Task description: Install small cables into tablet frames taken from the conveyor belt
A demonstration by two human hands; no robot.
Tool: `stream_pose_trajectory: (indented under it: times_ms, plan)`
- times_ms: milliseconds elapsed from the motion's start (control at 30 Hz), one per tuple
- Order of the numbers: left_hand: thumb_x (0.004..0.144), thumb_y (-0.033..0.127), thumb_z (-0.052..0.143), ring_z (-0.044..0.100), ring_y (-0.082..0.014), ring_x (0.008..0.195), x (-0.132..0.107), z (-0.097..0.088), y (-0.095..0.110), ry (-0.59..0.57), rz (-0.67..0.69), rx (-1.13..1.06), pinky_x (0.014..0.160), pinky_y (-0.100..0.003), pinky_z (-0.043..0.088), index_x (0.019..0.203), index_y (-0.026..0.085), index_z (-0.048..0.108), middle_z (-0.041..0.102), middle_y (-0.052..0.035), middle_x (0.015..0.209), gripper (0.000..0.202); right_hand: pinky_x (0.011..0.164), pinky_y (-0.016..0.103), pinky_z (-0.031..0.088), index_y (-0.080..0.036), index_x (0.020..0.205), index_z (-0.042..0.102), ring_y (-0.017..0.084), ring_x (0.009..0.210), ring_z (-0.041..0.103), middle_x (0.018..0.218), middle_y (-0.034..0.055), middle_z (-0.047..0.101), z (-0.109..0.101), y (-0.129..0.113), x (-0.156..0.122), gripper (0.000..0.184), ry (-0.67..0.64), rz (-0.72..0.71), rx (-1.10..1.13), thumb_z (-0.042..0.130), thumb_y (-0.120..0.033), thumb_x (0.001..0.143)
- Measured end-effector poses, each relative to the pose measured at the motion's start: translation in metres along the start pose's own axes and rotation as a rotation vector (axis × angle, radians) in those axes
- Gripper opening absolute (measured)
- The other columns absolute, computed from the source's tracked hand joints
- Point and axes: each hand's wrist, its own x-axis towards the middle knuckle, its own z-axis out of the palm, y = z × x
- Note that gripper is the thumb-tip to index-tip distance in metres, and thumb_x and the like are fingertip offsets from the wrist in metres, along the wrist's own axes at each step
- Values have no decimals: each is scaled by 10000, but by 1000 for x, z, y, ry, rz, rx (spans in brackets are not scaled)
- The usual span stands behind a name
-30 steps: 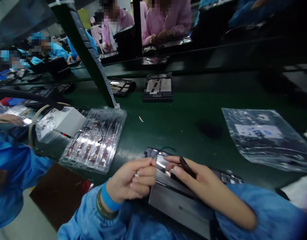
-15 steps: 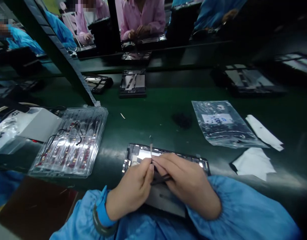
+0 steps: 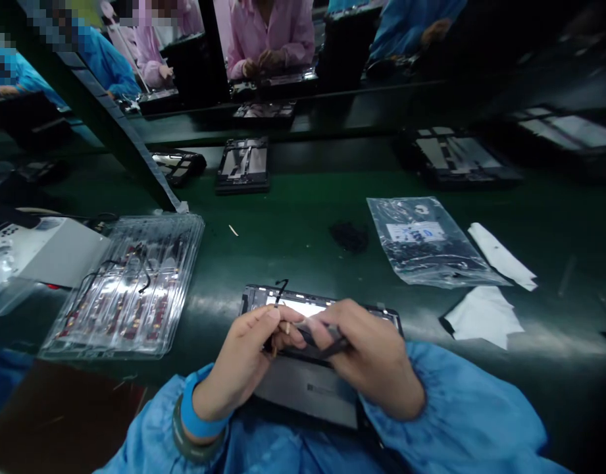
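Note:
My left hand [image 3: 243,355] pinches a thin dark flex cable [image 3: 281,289], whose bent end sticks up past the fingertips. My right hand [image 3: 369,352], close beside it, is closed around dark tweezers [image 3: 335,343] that point toward the left fingers. The fingers hide the tweezers' tips and the lower part of the cable. Below both hands lies an opened tablet [image 3: 307,388], its inner parts showing along the far edge and a grey panel nearer me. My hands cover part of its middle.
At left, a clear plastic tray [image 3: 184,289] holds several small boards, beside a white box [image 3: 60,247]. A dark pile of small parts [image 3: 349,236], a clear bag [image 3: 426,240] and white paper pieces [image 3: 485,316] lie at right. Opened devices [image 3: 243,164] stand farther back; co-workers sit beyond.
The hands have spread slightly, and the left fingers have turned more sideways. The cable's free end now shows a dark bend. The whole view has shifted a little.

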Motion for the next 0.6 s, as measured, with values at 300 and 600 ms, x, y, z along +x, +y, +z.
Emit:
stream_pose_trajectory:
  times_ms: [300,600]
  plan:
    - [869,294,534,619,-202,920,-1,0,-8,158,458,768,802,-309,481,906,192,691,675,-82,940,191,463,240,471,-181,721,672,125,459,559,529,-16,610,14,-13,22,236,50,628,432,582,-373,823]
    - [837,222,573,625,-177,860,-2,0,-9,508,777,964,787,-307,504,849,227,643,654,-43,872,71,593,254,480,-152,813,639,146,611,628,668,43,668,22,-22,3,159,10,-126,-60,497,-97,858]
